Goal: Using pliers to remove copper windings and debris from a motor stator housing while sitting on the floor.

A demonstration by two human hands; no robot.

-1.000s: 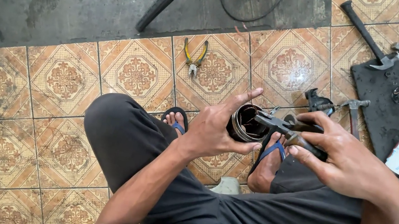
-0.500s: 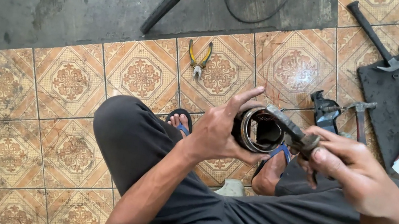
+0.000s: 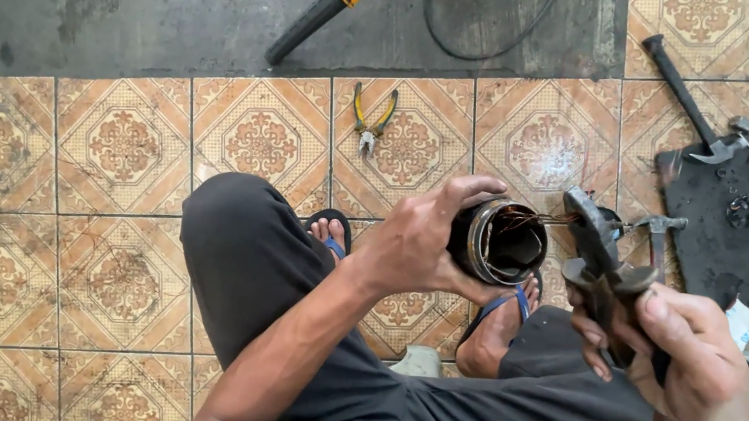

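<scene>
Gripping a dark metal cylinder in the left hand, a seated person is holding heavy pliers in the closed right hand.

Fingers are wrapping the cylinder's outer wall, its open mouth turned up toward the camera and its long axis tilting toward the right hand. Just beside its right rim, the pliers' head is pointing up and leftward, where 1 or 2 thin wires are trailing out; whether the tips are pinching them is unclear. Both hands are hovering above the knees, over the tiled floor.
</scene>
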